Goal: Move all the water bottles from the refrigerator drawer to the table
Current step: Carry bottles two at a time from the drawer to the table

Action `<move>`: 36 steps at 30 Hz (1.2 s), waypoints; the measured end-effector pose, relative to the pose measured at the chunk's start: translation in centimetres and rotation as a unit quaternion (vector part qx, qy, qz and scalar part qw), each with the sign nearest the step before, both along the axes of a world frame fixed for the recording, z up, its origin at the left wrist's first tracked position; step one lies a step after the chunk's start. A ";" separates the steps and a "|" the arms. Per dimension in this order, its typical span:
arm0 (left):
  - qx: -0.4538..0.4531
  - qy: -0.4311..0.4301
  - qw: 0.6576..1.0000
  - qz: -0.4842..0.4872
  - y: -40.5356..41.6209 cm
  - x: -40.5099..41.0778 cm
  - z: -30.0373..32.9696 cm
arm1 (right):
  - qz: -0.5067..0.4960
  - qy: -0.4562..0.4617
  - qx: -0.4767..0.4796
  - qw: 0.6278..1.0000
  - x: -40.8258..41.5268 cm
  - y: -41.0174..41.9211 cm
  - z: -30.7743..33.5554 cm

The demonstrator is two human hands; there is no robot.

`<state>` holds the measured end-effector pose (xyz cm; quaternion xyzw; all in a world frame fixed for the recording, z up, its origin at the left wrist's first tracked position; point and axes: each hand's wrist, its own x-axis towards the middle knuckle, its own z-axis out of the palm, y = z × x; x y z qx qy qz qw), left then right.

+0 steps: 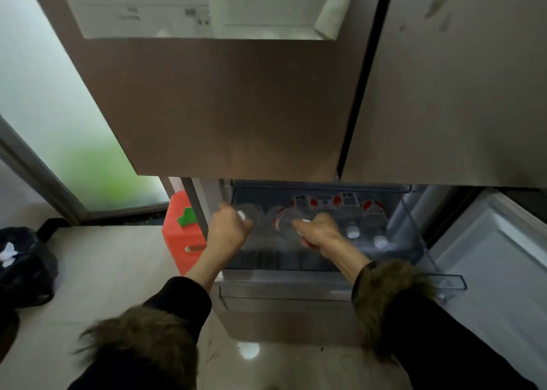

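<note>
1. The left hand (229, 227) is clenching the neck of a water bottle (251, 216), the right hand (318, 231) seemingly gripping another bottle (284, 222)
2. Beyond the fingers, more bottles (352, 227) are lying in the refrigerator drawer (296, 283); most of the task is remaining

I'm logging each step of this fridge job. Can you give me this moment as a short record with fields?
place: open fridge drawer
left hand: grips the neck of a bottle
right hand: grips a second bottle
remaining: at least two white-capped bottles lying at the right of the drawer
beside the fridge: orange box
table: not in view
</note>
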<state>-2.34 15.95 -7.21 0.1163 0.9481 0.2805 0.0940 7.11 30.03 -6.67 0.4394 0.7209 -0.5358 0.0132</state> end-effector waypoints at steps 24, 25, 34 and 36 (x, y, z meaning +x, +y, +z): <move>0.149 0.001 0.980 -0.133 -1.8 0.8 -1.5 | 0.187 0.154 0.105 0.965 1.2 0.1 -0.8; 0.148 -0.025 0.976 -0.156 -2.2 0.8 -2.0 | 0.218 0.146 0.071 0.962 1.5 0.3 -0.7; 0.134 -0.078 0.972 -0.178 -3.3 -0.8 -3.6 | 0.255 0.110 0.018 0.961 1.0 1.6 -2.6; 0.116 -0.058 0.974 -0.186 -3.2 -1.1 -3.5 | 0.251 0.111 0.038 0.961 0.5 1.5 -3.0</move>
